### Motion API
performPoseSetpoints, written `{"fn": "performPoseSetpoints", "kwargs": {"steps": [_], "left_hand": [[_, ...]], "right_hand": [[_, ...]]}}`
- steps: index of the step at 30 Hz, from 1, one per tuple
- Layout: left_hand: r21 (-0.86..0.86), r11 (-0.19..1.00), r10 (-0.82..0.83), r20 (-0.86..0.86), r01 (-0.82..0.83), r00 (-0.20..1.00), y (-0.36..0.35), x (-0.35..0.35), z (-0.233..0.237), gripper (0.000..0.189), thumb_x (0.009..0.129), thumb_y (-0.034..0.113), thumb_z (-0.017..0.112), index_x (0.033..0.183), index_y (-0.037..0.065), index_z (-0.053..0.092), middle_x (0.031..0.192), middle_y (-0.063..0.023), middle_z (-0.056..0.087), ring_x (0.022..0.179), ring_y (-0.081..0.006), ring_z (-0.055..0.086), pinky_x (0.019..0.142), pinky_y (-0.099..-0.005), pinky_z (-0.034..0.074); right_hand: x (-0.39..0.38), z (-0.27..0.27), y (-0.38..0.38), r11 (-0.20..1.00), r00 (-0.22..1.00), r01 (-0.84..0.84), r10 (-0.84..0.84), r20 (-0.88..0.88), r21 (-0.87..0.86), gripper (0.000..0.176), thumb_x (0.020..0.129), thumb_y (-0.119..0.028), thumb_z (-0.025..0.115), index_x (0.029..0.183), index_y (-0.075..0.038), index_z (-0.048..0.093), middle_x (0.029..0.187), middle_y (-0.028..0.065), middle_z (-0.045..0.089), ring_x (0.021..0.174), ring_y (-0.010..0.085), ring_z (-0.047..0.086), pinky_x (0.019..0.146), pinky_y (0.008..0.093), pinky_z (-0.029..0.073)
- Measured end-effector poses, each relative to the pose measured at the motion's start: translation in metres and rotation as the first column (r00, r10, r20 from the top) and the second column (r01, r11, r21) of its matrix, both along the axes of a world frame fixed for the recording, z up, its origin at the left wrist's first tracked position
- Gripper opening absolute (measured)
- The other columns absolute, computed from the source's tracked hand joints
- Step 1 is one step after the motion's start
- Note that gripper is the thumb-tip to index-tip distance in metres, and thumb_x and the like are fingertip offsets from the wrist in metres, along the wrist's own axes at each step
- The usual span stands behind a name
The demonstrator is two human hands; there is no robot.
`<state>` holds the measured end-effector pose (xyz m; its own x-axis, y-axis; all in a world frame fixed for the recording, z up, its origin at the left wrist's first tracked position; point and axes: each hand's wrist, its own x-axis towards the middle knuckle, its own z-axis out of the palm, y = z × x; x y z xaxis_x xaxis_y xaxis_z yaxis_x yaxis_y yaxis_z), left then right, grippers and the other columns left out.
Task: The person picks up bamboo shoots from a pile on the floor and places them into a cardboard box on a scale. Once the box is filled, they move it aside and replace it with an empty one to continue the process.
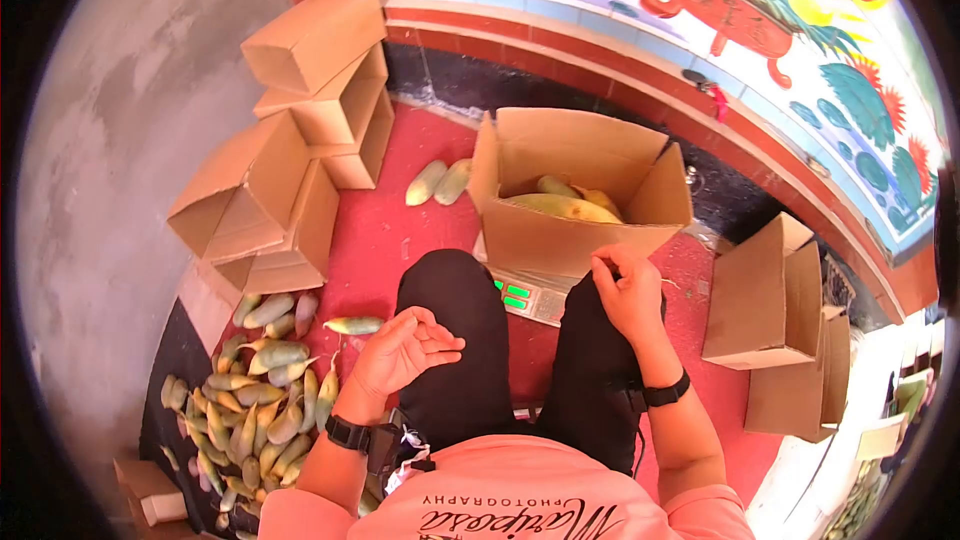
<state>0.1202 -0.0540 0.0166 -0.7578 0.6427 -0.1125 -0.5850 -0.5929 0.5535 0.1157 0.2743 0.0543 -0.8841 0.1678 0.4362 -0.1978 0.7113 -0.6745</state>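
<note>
My left hand (pixel 410 352) hovers beside my left knee, palm turned up and fingers loosely stretched, with nothing in it. Over my right knee, my right hand (pixel 628 290) has its fingers curled in, and no object shows in them. Just beyond it stands an open cardboard box (pixel 590 247) on a scale (pixel 540 302) with a lit green display. Several long greenish-yellow, radish-like vegetables (pixel 560 207) lie inside the box. A single similar vegetable (pixel 353 325) rests on the red floor near my left hand.
A large pile of the vegetables (pixel 265 420) lies on a dark sheet at left. Two more pale ones (pixel 440 182) lie left of the box. Cardboard boxes are stacked at left (pixel 250 190) and right (pixel 765 290). A painted wall (pixel 560 50) rises behind.
</note>
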Motion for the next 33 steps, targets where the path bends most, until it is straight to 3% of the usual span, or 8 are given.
{"fn": "performPoseSetpoints", "kwargs": {"steps": [2, 9, 17, 19, 25, 26, 28, 33], "left_hand": [[0.015, 0.999, -0.052, -0.015, 0.052, 0.999, -0.007, 0.005, 0.004, 0.023, 0.098, 0.024, 0.041, 0.105, 0.005, 0.052, 0.107, -0.0182, 0.063, 0.111, -0.0358, 0.056, 0.096, -0.0503, 0.043], [-0.068, 0.994, 0.091, 0.021, -0.09, 0.996, -0.013, 0.006, -0.02, 0.023, 0.098, 0.024, 0.041, 0.105, 0.005, 0.052, 0.102, -0.0166, 0.064, 0.107, -0.035, 0.058, 0.094, -0.0475, 0.045], [-0.246, 0.968, 0.056, 0.025, -0.048, 0.998, -0.004, -0.009, -0.016, 0.023, 0.098, 0.026, 0.043, 0.101, 0.005, 0.051, 0.096, -0.015, 0.065, 0.101, -0.034, 0.062, 0.088, -0.0449, 0.049], [-0.242, 0.969, 0.053, 0.04, -0.042, 0.998, -0.005, -0.012, -0.017, 0.023, 0.098, 0.027, 0.043, 0.101, 0.005, 0.051, 0.095, -0.015, 0.065, 0.101, -0.034, 0.062, 0.087, -0.0447, 0.05], [-0.194, 0.979, 0.073, 0.046, -0.062, 0.996, -0.005, -0.018, -0.024, 0.024, 0.098, 0.029, 0.043, 0.101, 0.006, 0.051, 0.095, -0.015, 0.065, 0.1, -0.0337, 0.062, 0.086, -0.0442, 0.05], [-0.18, 0.981, 0.075, 0.038, -0.067, 0.996, -0.005, -0.019, -0.024, 0.024, 0.098, 0.029, 0.043, 0.101, 0.006, 0.051, 0.095, -0.0149, 0.065, 0.1, -0.0336, 0.062, 0.086, -0.0442, 0.05], [-0.182, 0.981, 0.076, 0.05, -0.066, 0.996, 0.0, -0.021, -0.023, 0.024, 0.098, 0.029, 0.043, 0.1, 0.006, 0.051, 0.095, -0.0149, 0.065, 0.1, -0.0336, 0.062, 0.086, -0.0443, 0.05], [-0.176, 0.983, 0.065, 0.064, -0.053, 0.996, 0.008, -0.023, -0.025, 0.024, 0.098, 0.028, 0.042, 0.1, 0.006, 0.051, 0.095, -0.0151, 0.065, 0.1, -0.0335, 0.062, 0.086, -0.0444, 0.051]], "right_hand": [[-0.005, 0.003, -0.011, 0.999, 0.999, -0.038, 0.038, 0.012, 0.006, 0.006, 0.078, -0.008, 0.062, 0.08, -0.003, 0.062, 0.077, 0.0122, 0.062, 0.074, 0.031, 0.061, 0.066, 0.0371, 0.048], [-0.027, 0.002, -0.045, 0.984, 0.984, -0.177, 0.177, 0.026, -0.005, 0.006, 0.078, -0.007, 0.063, 0.08, -0.002, 0.062, 0.076, 0.0125, 0.062, 0.07, 0.0308, 0.061, 0.063, 0.0359, 0.048], [-0.048, -0.002, -0.026, 0.984, 0.987, -0.119, 0.132, 0.092, -0.134, 0.005, 0.079, -0.006, 0.063, 0.081, -0.001, 0.062, 0.079, 0.0141, 0.062, 0.072, 0.0318, 0.061, 0.064, 0.0367, 0.049], [-0.056, 0.003, -0.006, 0.98, 0.996, -0.077, 0.07, 0.049, 0.183, 0.011, 0.077, -0.006, 0.064, 0.087, -0.002, 0.062, 0.083, 0.014, 0.062, 0.079, 0.0326, 0.06, 0.071, 0.0383, 0.048], [-0.064, -0.001, 0.024, 0.86, 1.0, -0.024, 0.031, -0.006, 0.51, 0.024, 0.074, -0.009, 0.065, 0.096, -0.001, 0.06, 0.089, 0.0149, 0.061, 0.088, 0.0357, 0.057, 0.081, 0.0419, 0.044], [-0.064, -0.005, 0.032, 0.859, 0.999, -0.03, 0.035, 0.0, 0.512, 0.024, 0.074, -0.009, 0.065, 0.096, -0.001, 0.06, 0.089, 0.0149, 0.061, 0.088, 0.0357, 0.057, 0.081, 0.0419, 0.044], [-0.061, -0.012, 0.043, 0.891, 0.972, -0.083, -0.026, 0.234, 0.446, 0.023, 0.075, -0.011, 0.065, 0.094, -0.001, 0.06, 0.089, 0.0155, 0.061, 0.087, 0.0358, 0.057, 0.081, 0.042, 0.044], [-0.057, -0.011, 0.047, 0.879, 0.969, -0.113, -0.005, 0.246, 0.463, 0.02, 0.075, -0.011, 0.065, 0.092, -0.002, 0.06, 0.087, 0.0156, 0.06, 0.085, 0.0356, 0.057, 0.079, 0.0422, 0.044]]}}
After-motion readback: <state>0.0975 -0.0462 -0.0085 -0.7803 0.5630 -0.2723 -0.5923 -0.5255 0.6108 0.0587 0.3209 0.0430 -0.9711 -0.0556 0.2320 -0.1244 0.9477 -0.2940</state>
